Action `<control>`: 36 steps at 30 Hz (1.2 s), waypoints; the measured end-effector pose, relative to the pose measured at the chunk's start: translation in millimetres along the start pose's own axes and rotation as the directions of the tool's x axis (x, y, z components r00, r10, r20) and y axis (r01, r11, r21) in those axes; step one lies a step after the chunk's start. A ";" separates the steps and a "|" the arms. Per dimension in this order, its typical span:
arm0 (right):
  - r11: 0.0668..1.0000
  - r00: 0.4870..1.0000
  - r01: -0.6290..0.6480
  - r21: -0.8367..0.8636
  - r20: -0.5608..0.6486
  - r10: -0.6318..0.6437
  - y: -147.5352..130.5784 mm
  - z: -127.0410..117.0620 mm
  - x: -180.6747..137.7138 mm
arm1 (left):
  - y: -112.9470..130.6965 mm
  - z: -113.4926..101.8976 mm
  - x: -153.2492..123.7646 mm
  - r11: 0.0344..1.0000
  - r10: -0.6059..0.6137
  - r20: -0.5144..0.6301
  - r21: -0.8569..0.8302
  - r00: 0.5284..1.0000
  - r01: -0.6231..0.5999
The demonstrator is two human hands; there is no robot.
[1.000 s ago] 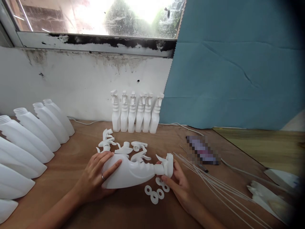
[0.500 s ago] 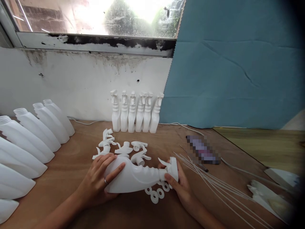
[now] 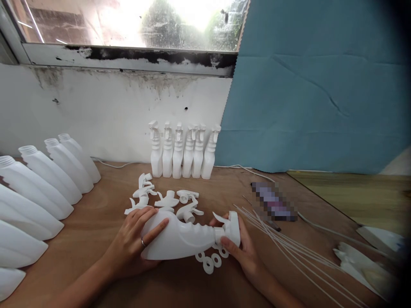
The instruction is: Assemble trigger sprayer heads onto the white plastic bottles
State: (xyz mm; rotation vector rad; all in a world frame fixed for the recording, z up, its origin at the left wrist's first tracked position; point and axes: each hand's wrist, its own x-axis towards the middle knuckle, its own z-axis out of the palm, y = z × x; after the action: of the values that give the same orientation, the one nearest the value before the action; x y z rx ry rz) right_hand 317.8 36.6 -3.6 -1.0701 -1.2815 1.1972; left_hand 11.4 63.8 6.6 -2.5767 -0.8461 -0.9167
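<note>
A white plastic bottle (image 3: 180, 239) lies on its side just above the wooden table, neck pointing right. My left hand (image 3: 131, 244), wearing a ring, wraps round its base. My right hand (image 3: 242, 248) grips the white trigger spray head (image 3: 228, 229) that sits on the bottle's neck. Several white washers (image 3: 208, 262) lie on the table right under the neck. Loose trigger heads (image 3: 167, 200) are scattered just behind the bottle.
Several finished spray bottles (image 3: 183, 152) stand in a row at the wall. Open bottles (image 3: 41, 184) lie in a row on the left. Thin white dip tubes (image 3: 289, 246) fan out on the right, beside a blurred packet (image 3: 272, 202) and white parts (image 3: 362, 261).
The bottle has shifted a little to the right and down, and my right hand has turned slightly on the trigger head. My left hand keeps its hold.
</note>
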 end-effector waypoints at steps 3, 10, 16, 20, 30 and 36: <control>1.000 1.000 -0.009 -0.011 0.000 0.009 -2.1 1.0 -1.3 | 0.6 -0.4 0.3 1.000 0.002 -0.003 -0.001 1.000 -0.002; 0.999 0.999 0.028 -0.028 0.044 -0.026 -6.2 0.0 -1.3 | 1.5 -0.6 0.2 1.000 -0.009 0.002 -0.004 1.000 0.009; 0.996 0.995 -0.015 -0.092 -0.095 0.006 -2.5 1.7 -1.6 | 1.4 0.5 -0.6 1.000 -0.002 0.024 -0.007 1.000 0.002; 0.999 0.999 0.018 -0.032 -0.030 -0.019 -5.4 4.2 -2.2 | 1.0 0.2 0.4 1.000 -0.004 0.013 -0.008 1.000 0.004; 0.996 0.996 -0.075 0.047 -0.047 0.078 -7.7 2.5 -3.1 | 3.7 -0.2 -2.2 1.000 -0.006 0.043 -0.001 0.999 0.006; 0.978 0.999 -0.047 0.204 0.010 0.046 0.2 1.7 -0.7 | 5.6 -2.4 0.0 0.999 -0.032 -0.018 -0.010 0.999 0.031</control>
State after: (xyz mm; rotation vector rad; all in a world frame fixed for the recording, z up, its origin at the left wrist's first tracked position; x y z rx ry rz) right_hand 316.1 35.8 -3.8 -0.9514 -1.1148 1.3372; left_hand 13.6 58.3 8.0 -2.5658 -0.8816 -0.9544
